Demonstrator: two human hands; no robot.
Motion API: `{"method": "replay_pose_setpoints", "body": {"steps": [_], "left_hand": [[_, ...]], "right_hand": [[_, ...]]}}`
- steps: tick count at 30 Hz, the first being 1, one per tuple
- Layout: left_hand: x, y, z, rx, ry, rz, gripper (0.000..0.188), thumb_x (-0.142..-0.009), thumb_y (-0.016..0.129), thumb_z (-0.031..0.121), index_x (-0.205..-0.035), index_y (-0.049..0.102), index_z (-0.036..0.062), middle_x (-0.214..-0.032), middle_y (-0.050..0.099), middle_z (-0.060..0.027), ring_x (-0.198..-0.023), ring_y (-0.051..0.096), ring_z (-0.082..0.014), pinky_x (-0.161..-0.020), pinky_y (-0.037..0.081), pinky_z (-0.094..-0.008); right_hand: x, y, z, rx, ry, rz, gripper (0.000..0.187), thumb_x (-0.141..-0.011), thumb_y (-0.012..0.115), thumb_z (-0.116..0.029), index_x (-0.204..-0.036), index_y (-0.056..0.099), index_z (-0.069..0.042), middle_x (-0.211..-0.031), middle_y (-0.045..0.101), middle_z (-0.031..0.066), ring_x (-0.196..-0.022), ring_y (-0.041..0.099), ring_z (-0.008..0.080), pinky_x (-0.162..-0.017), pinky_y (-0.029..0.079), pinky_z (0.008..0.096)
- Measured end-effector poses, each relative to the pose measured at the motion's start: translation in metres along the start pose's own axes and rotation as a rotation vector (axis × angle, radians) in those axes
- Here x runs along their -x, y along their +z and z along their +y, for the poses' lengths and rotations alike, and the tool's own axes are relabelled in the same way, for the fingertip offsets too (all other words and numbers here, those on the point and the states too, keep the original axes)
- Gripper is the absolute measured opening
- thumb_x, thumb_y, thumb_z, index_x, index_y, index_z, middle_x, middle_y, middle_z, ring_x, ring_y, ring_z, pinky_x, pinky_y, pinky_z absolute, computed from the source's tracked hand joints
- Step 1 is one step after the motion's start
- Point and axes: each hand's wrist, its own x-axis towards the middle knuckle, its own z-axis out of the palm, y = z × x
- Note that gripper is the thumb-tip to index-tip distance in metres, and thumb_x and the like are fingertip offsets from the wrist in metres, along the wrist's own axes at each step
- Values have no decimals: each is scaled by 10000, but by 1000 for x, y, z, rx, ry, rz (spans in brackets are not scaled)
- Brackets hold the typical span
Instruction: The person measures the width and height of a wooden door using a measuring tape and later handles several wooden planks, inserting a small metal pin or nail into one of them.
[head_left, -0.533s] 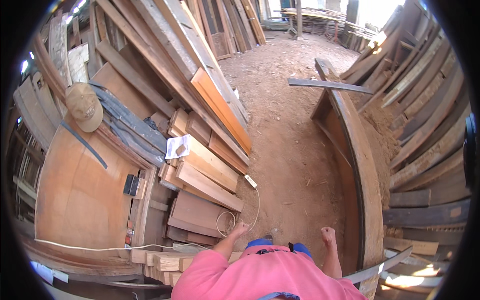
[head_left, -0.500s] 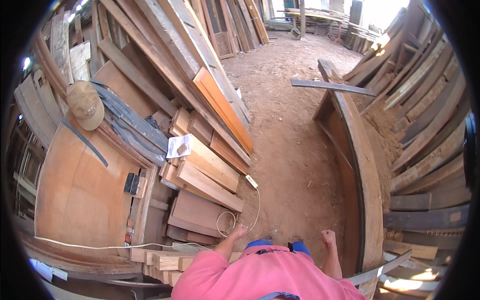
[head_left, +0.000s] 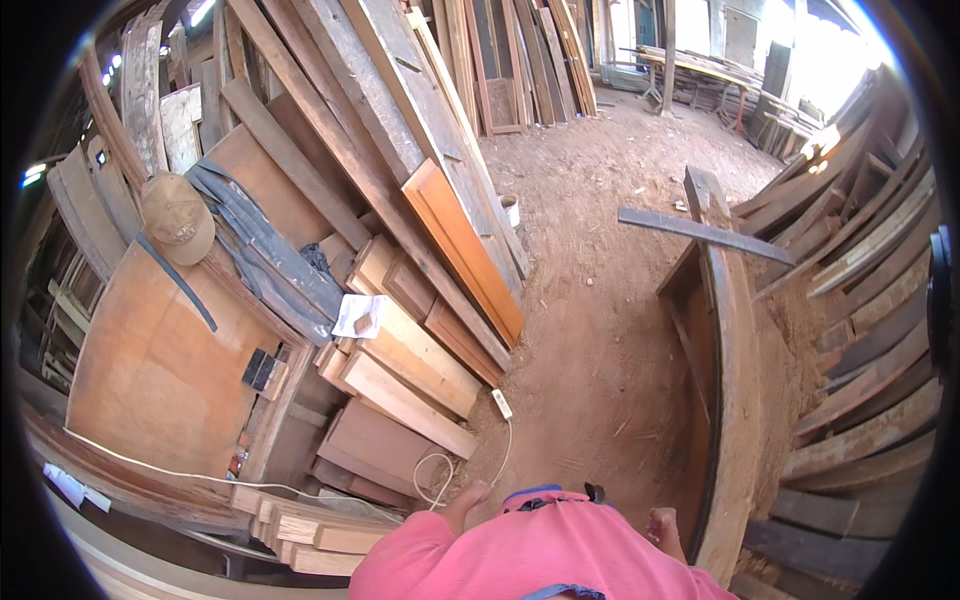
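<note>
My left hand (head_left: 471, 495) hangs low beside my pink shirt, its fingers curled, and nothing shows in it. Behind it a white cable (head_left: 508, 445) runs on to a small white power strip (head_left: 502, 403) on the dirt floor; whether hand and cable touch, I cannot tell. On the other side, my right hand (head_left: 663, 525) is closed in a loose fist, with no object visible. Nearest to it stands a long, thick wooden workbench (head_left: 735, 400). A dark narrow board (head_left: 705, 236) lies across the bench's far part.
Stacked planks (head_left: 410, 385) lie at left, a sheet of paper (head_left: 360, 316) on top. Leaning boards (head_left: 465, 285) border the walkway. A brown cap (head_left: 178, 220) and dark cloth (head_left: 265, 250) rest near a wide panel (head_left: 165, 355). Curved timbers (head_left: 870, 400) fill the right side.
The view has shifted, so the bench's far end and the back of the yard appear farther right and lower. Both hands sit lower in view, the right one closer to my body.
</note>
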Motion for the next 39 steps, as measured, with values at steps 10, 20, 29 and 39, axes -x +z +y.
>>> {"method": "replay_pose_setpoints", "body": {"steps": [10,20,29,39], "left_hand": [[-34,-42,211,255,168,131,407,-859,590,436,-1025,655,70,-916,684,-112,-783,642,-217,-679,501,-357],[-184,-168,156,1300,-95,228,187,-887,625,259,-966,598,92,-686,558,-15,-487,504,-108,-366,369,-256],[-276,-511,142,1044,139,1057,890,-836,700,287,-1430,130,-51,-1394,344,-242,-1310,352,-295,-1082,310,-378],[-264,-727,177,1105,135,1223,650,-830,711,219,-1318,387,-65,-1280,516,-228,-1163,516,-279,-984,402,-347]], "right_hand": [[-38,-24,-226,67,-387,26,168,-864,473,-145,-740,559,-73,-582,537,49,-396,461,143,-323,316,279],[-62,64,-321,250,-225,-109,140,-834,503,-97,-712,544,-42,-570,490,38,-402,440,142,-330,273,277],[-127,105,-415,258,-229,-91,104,-836,526,-120,-778,581,-54,-622,553,46,-420,485,143,-355,342,292],[-140,221,-583,392,-372,-272,128,-853,528,-124,-886,598,-23,-648,556,28,-511,532,127,-406,384,256]]}}
